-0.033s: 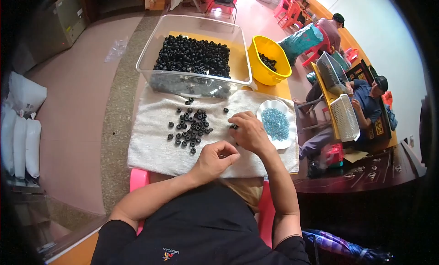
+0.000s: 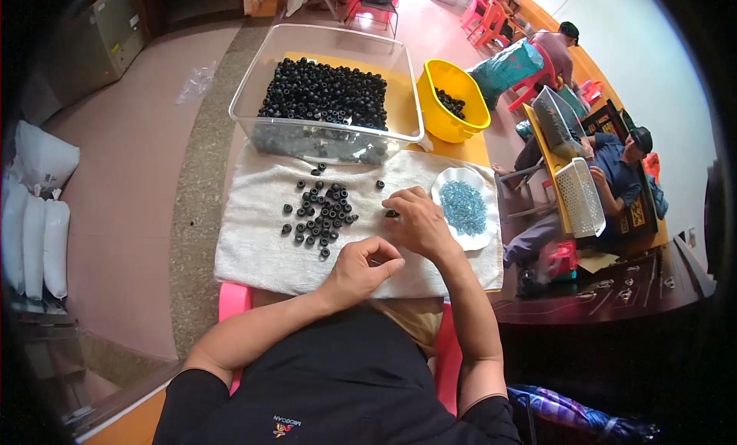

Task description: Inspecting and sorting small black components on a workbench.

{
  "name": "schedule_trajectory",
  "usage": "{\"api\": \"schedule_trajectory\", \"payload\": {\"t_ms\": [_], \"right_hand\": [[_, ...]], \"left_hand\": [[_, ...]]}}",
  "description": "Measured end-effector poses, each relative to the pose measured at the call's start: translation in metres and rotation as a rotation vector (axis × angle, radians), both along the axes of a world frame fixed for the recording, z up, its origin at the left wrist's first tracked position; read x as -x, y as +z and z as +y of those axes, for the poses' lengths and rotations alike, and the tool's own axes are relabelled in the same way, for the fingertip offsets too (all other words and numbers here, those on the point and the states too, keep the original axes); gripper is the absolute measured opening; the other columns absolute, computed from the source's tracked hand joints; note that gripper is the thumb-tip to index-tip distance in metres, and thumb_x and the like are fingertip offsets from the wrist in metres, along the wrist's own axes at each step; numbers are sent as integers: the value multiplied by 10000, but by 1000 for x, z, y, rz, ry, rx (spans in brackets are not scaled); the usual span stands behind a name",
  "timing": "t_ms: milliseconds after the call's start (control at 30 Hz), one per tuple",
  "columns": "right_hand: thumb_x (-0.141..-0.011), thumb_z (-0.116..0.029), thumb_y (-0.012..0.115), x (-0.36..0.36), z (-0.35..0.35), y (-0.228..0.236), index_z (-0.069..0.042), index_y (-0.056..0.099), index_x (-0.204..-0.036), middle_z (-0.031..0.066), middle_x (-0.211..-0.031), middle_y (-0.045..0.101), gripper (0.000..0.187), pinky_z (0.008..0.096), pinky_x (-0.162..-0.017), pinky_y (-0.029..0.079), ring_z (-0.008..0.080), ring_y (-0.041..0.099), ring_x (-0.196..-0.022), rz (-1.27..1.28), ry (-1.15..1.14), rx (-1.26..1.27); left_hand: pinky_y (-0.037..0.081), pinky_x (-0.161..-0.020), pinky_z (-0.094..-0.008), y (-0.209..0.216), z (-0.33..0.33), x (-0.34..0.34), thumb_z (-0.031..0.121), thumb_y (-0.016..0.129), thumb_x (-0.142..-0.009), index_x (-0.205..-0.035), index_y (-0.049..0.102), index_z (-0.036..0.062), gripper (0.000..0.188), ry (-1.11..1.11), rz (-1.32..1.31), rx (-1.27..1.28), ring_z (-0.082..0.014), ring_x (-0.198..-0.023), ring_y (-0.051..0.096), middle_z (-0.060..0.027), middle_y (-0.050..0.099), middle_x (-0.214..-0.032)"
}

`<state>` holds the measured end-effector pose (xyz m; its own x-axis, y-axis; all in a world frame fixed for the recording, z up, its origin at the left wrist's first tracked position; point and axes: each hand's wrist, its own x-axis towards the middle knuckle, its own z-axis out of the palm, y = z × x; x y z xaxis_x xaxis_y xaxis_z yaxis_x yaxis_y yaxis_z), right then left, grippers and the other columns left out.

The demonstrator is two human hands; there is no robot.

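Observation:
On the white towel [image 2: 253, 249] a loose cluster of small round black pieces with holes [image 2: 328, 213] lies left of centre. My right hand [image 2: 420, 224] rests on the towel, its bent fingers closed at a similar black piece [image 2: 391, 213], which is partly covered. Closer to me, my left hand [image 2: 359, 268] is curled, thumb and fingertips brought together; anything between them is too small or hidden to make out. Beside my right hand, a white scalloped plate [image 2: 482, 241] holds many tiny clear bluish pieces [image 2: 462, 205]. One black piece [image 2: 380, 184] lies apart, just beyond my right fingers.
Behind the towel stand a big clear plastic bin [image 2: 330, 142] of black pieces and a yellow tub [image 2: 472, 130] with some more. A person [image 2: 614, 172] sits at another table on the right, near a white perforated basket [image 2: 580, 195]. White sacks [image 2: 34, 230] stand at far left.

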<state>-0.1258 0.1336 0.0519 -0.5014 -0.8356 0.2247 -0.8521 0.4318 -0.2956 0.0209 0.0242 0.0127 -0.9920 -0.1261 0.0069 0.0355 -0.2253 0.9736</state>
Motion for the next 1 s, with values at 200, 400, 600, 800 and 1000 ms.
{"api": "schedule_trajectory", "payload": {"t_ms": [200, 400, 600, 800, 1000], "right_hand": [[-784, -115, 674, 1, 3, -11, -66, 702, -954, 76, -966, 668, 180, 379, -816, 506, 275, 593, -985, 35, 9, -74], [-791, -60, 658, -2, 3, -7, -40, 674, -945, 99, -941, 665, 156, 388, -783, 506, 309, 617, -899, 4, 51, 122], [-867, -20, 640, -16, 9, -3, -19, 661, -970, 108, -911, 672, 106, 306, -740, 516, 201, 654, -853, -294, -24, 355], [-935, -17, 619, -50, 19, -6, 39, 629, -1033, 89, -1013, 643, 113, 246, -801, 487, 130, 600, -924, -742, -22, 597], [-914, -13, 645, -53, 18, -23, 23, 634, -1018, 94, -1012, 612, 110, 247, -804, 478, 142, 575, -934, -691, 37, 741]], "left_hand": [[476, -654, -206, 1, 4, -1, 103, 705, -883, -908, 662, 15, 101, -8, 3, 68, -31, -723, 560, 23, 644, -818], [477, -650, -208, -2, 1, 0, 105, 700, -885, -903, 659, 13, 102, 36, 4, 64, -38, -717, 568, 22, 644, -799], [531, -695, -253, -13, -6, 6, 134, 656, -931, -1032, 620, 22, 155, 76, -67, -281, -91, -757, 624, -38, 660, -894], [571, -791, -298, 1, -16, 9, 210, 594, -979, -1130, 564, 47, 224, -12, -118, -704, -144, -865, 657, -66, 664, -1005], [577, -807, -304, 1, -17, 8, 165, 605, -968, -1099, 571, 44, 181, -58, -107, -809, -130, -869, 649, -46, 652, -988]]}}
